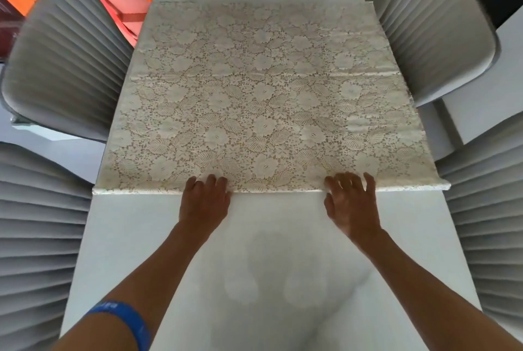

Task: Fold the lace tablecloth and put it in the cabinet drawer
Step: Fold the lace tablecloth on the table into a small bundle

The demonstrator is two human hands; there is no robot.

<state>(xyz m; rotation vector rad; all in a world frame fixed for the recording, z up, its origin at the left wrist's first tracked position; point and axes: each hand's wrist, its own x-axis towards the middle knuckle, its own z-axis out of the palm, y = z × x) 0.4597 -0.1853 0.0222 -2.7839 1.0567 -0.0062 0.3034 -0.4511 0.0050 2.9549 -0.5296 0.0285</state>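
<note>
head view: the lace tablecloth (263, 96) lies flat over the far half of the white table (271, 265), its folded near edge running straight across the middle. left hand (204, 203) and right hand (351, 203) both rest on that fold, fingers loose and flat on the lace, gripping nothing. grey ribbed chairs (65, 56) stand along both sides.

The cream lace tablecloth (266, 96) with a flower pattern lies flat on the white table (283, 237), covering its far half; its folded near edge runs straight across the table's middle.
</note>
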